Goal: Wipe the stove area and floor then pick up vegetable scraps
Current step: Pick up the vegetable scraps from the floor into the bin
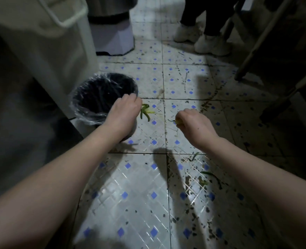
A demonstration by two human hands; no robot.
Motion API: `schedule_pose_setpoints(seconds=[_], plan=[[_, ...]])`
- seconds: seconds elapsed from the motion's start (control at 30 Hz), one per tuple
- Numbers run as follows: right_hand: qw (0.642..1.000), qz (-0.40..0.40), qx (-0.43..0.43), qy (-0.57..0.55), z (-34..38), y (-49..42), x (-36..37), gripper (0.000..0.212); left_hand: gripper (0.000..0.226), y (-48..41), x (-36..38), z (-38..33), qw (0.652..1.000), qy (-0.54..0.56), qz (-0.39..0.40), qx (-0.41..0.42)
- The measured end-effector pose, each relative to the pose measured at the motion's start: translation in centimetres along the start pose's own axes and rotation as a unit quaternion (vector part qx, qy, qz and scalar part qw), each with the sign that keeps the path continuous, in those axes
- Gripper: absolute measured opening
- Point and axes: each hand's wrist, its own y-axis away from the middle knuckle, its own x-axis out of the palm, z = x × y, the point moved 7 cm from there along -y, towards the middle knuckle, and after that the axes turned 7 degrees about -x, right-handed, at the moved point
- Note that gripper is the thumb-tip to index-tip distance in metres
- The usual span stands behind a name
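Note:
My left hand (125, 110) hovers at the right rim of a small black bin (87, 105) lined with clear plastic, and pinches a bunch of green and yellow vegetable strips (145, 113) that hang down from its fingers. My right hand (193, 123) is curled over the tiled floor (139, 186) and grips a small yellow-green scrap (175, 121) at its fingertips. More green scraps (209, 175) lie on the dirty tiles under my right forearm, with another piece (195, 155) just below my right wrist.
A pale cabinet or appliance (46, 51) stands at the left, a tall grey bin (112, 33) behind it. Another person's white shoes (202, 40) stand at the far right of the floor. Metal table legs (256, 47) slant down at the right. The tiles are spotted with dark dirt.

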Motion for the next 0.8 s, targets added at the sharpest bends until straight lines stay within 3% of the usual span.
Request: schedule_pose_setpoints(seconds=[0.23,0.43,0.8], plan=[[0.993,-0.032,-0.093,0.058,5.4,-4.5,-2.4,0.012,0.033,0.1,-3.3,6.3,0.996,0.011,-0.038,-0.085],[0.992,-0.064,-0.099,0.046,8.3,-7.6,-3.4,0.010,0.034,0.4,-4.3,10.3,0.988,0.013,-0.068,-0.136],[0.990,-0.080,-0.111,0.018,11.2,-11.6,-3.7,0.014,0.040,1.9,-1.1,12.5,0.983,-0.001,0.012,-0.184]])
